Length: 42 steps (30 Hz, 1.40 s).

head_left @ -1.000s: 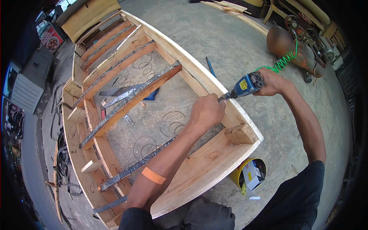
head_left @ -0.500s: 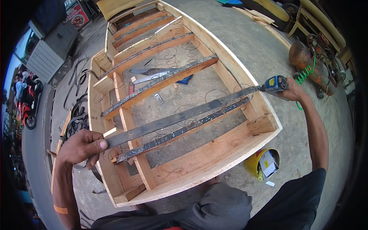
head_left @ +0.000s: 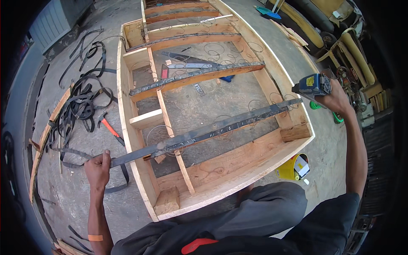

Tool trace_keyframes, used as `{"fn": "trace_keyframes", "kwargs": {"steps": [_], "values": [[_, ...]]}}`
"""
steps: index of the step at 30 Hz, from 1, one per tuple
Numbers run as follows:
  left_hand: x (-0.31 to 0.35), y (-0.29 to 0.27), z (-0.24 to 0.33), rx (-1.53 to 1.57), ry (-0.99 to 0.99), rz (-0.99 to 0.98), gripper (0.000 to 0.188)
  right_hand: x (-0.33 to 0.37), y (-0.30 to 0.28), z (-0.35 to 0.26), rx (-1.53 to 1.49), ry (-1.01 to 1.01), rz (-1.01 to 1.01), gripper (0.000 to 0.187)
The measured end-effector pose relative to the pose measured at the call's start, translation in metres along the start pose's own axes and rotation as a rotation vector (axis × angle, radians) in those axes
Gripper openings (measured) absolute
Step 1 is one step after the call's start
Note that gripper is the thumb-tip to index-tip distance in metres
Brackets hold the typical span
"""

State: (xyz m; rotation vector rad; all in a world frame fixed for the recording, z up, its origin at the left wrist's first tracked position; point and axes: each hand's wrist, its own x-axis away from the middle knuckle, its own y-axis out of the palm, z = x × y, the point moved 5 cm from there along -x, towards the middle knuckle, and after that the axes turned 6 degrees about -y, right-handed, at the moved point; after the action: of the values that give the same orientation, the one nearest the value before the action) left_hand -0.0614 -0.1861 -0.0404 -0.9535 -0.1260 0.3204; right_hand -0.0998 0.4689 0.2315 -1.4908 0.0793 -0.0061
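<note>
A black webbing strap [head_left: 140, 154] runs across the near part of a pale wooden frame [head_left: 221, 188]. My left hand [head_left: 98, 171] grips the strap's left end, outside the frame's left side. The strap's other end lies on the right side rail. My right hand [head_left: 335, 100] is wrapped round a blue staple gun [head_left: 313, 85], whose nose stands a little above that rail, apart from the strap. Wire coil springs [head_left: 214, 50] sit along the frame's wooden crossbars [head_left: 204, 76]. The crossbar beneath the strap carries black webbing with shiny staples.
Loose black webbing [head_left: 78, 106] lies tangled on the floor left of the frame, beside a hammer [head_left: 111, 127] with an orange handle. A handsaw [head_left: 189, 66] lies inside the frame. At the right are a yellow bucket [head_left: 289, 169] and a green air hose [head_left: 338, 118].
The view has shifted leftward. My left hand has drawn the strap out and lower, closer over the stapled crossbar. The staple gun has come up off the strap's right end.
</note>
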Motion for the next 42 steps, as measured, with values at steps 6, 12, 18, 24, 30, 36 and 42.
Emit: {"fn": "trace_keyframes", "kwargs": {"steps": [6,12,18,24,30,36,42], "values": [[0.001,-0.035,-0.041,0.145,0.006,0.023,0.054,-0.002,-0.046,-0.163,0.098,-0.048,0.016,0.039],[-0.014,-0.023,-0.061,0.183,0.105,0.029,0.048,-0.001,-0.025,-0.259,0.113,-0.443,-0.002,0.049],[-0.013,0.014,-0.078,0.253,0.036,-0.044,0.049,0.017,0.006,-0.337,-0.006,-0.482,-0.204,0.052],[-0.015,0.059,-0.091,0.405,0.064,0.001,0.05,0.012,0.041,-0.402,-0.248,-0.436,-0.429,0.026],[-0.013,0.112,-0.092,0.5,0.021,-0.025,0.05,0.019,0.091,-0.449,-0.415,-0.639,-0.552,0.033],[-0.005,0.129,-0.088,0.587,-0.068,-0.076,0.048,0.022,0.109,-0.465,-0.39,-0.705,-0.539,0.049],[-0.001,0.139,-0.084,0.633,-0.056,-0.074,0.047,0.017,0.108,-0.475,-0.283,-0.678,-0.619,0.052]]}}
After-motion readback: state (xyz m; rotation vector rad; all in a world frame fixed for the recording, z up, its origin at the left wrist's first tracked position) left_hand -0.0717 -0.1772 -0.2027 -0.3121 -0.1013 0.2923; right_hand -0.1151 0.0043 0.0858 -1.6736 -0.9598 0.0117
